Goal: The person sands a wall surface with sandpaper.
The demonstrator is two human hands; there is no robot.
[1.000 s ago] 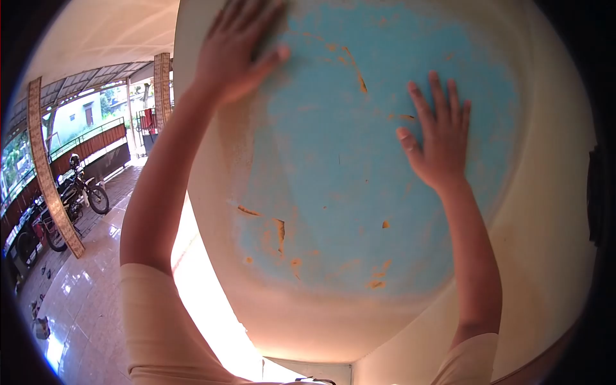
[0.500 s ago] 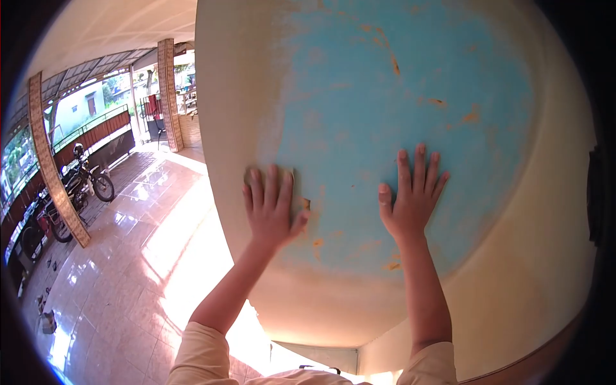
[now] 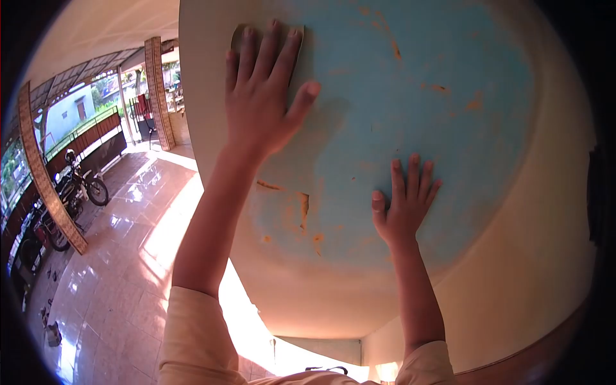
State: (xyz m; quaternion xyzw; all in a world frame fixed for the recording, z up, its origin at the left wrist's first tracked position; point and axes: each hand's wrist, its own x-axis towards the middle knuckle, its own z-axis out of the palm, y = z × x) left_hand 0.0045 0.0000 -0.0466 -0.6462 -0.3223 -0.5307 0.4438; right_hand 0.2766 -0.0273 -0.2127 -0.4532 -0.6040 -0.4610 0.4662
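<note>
My left hand [image 3: 260,119] is high on the wall with its fingers stretched flat over a thin dark sheet of sandpaper [image 3: 238,38]. The hand holds the sheet against the surface; its edges show past the fingers, and the rest is hidden. Lower and to the right, my right hand [image 3: 404,215] rests open on the blue painted patch [image 3: 359,128], fingers apart, nothing in it. Around the blue is a beige-brown wall surface [image 3: 208,90]. Orange-brown chipped spots [image 3: 304,208] show below my left hand, and others lie higher up on the blue.
To the left is a shiny tiled floor [image 3: 128,269] with bright sunlight on it. Two pillars [image 3: 159,96] stand there, and a motorcycle [image 3: 83,183] is parked by a metal gate [image 3: 96,144]. A beige side wall [image 3: 532,256] is on the right.
My left hand has slid up the wall with the sandpaper, uncovering chipped spots where it was. My right hand stays on the blue patch, slightly lower and further left in view.
</note>
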